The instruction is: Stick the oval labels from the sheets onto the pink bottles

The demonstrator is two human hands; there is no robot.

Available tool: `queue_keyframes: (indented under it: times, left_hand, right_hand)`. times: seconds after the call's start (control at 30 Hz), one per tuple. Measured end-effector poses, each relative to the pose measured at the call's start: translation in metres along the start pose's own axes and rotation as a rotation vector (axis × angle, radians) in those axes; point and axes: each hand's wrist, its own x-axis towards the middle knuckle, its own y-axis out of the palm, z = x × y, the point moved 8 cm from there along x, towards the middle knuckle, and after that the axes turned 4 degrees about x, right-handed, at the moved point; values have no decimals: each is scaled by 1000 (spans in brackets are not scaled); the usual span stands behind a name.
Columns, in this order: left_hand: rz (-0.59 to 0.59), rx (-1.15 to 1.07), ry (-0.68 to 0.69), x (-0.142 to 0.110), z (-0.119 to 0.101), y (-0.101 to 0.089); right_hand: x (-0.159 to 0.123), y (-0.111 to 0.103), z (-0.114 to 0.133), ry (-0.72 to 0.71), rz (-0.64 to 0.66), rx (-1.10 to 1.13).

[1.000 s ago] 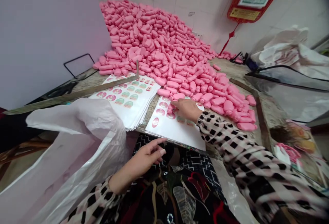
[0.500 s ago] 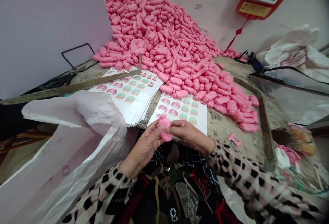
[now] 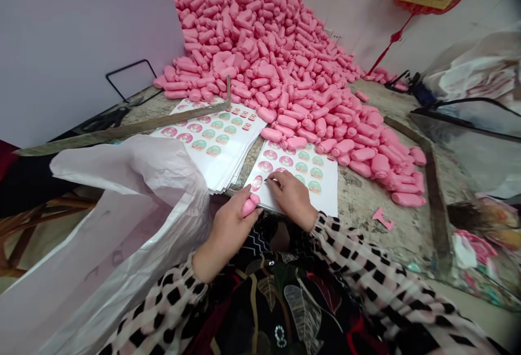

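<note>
My left hand [image 3: 228, 230] is closed around a small pink bottle-shaped piece [image 3: 249, 206], held at the near edge of a sticker sheet [image 3: 325, 197]. Bent over that sheet, my right hand [image 3: 293, 196] has its thumb and fingers pinched together. A tiny dark tip shows at those fingertips, too small to name. Just left of them is a pink oval sticker [image 3: 256, 183]. Rows of pink and green stickers [image 3: 302, 167] are printed on the sheet, some hidden under my right hand.
A large heap of pink bottle-shaped pieces [image 3: 277, 62] covers the back of the table. Another stack of sticker sheets [image 3: 203, 165] lies left, crossed by a metal strip [image 3: 163, 121]. A white plastic bag [image 3: 163, 181] hangs front left. A pink scrap [image 3: 383, 219] lies right.
My right hand took a pink piece from the sheet and both hands held it together. Now only my left hand holds it, while my right hand is back over the stickers.
</note>
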Motion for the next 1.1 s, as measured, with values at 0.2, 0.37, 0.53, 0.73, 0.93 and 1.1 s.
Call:
queue_keyframes:
  times: [0.2, 0.37, 0.53, 0.73, 0.93, 1.1]
  left_hand:
    - [107, 456, 139, -6, 0, 19]
    - [149, 600, 157, -8, 3, 24]
    - [162, 627, 174, -6, 4, 24]
    - [167, 614, 202, -7, 4, 25]
    - [163, 627, 203, -7, 5, 27]
    - [156, 633, 206, -7, 6, 28]
  right_hand:
    - [-2, 4, 11, -9, -16, -265]
    - [1, 2, 16, -67, -44, -356]
    - [2, 2, 16, -55, -45, -354]
    - [2, 0, 15, -40, -32, -294]
    - [4, -1, 12, -19, -35, -224]
    - [5, 0, 9, 6, -21, -143]
